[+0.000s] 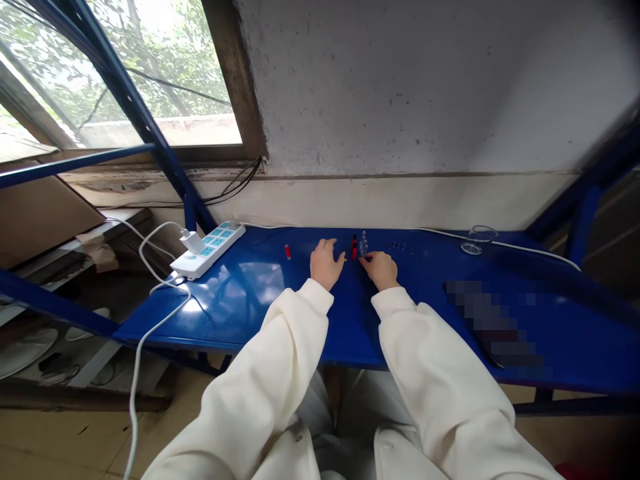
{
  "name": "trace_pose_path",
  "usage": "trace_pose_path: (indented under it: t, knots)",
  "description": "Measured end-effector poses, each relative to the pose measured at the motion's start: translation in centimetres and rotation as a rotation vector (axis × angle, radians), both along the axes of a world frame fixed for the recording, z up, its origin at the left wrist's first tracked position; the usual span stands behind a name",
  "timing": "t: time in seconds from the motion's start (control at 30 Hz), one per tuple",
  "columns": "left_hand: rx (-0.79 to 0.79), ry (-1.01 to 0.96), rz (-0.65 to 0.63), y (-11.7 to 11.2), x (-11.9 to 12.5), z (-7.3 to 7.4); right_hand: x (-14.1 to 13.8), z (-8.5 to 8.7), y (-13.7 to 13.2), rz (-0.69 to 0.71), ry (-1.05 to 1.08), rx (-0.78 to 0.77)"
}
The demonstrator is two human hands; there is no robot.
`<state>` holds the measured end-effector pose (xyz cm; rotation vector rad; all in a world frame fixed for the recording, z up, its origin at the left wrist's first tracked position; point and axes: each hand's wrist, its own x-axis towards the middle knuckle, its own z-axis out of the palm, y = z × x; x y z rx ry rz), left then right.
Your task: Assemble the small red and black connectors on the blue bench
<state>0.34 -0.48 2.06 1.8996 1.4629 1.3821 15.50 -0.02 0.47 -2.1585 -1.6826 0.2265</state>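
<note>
My left hand (327,264) is over the blue table with thumb and fingers apart, holding nothing. Just right of it stands a short row of small red and black pieces (355,247). Beside them is a row of small clear pieces (363,241). My right hand (381,270) is closed, its thumb and forefinger together at the near end of the clear row; what they pinch is too small to make out. A small red cylinder (287,252) with pale ends is left of my left hand. Several tiny thin metal pieces (398,246) lie beyond my right hand.
A white power strip (207,252) with a plugged-in charger sits at the table's left end. At the back right is a clear round container (471,248) by a white cable. A dark blurred-out object (485,323) lies at right. Blue frame posts flank the table (415,347).
</note>
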Motion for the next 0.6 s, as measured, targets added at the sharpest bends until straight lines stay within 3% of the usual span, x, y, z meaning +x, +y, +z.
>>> trace_pose_path:
  t: [0.17,0.27,0.43,0.6]
  knots:
    - [0.122,-0.351,0.286,-1.3,-3.5,0.4,-0.2,0.7,-1.2,-0.02,-0.048,0.007]
    - [0.06,-0.594,0.407,-0.9,-5.8,0.5,-0.5,1.4,-2.2,-0.041,-0.036,0.072]
    - [-0.221,-0.966,0.452,0.4,-9.1,0.2,-1.2,2.0,-3.1,-0.008,-0.019,0.264]
    - [-0.331,-1.01,0.353,1.0,-9.7,-0.4,-2.0,1.7,-3.2,0.169,-0.037,0.382]
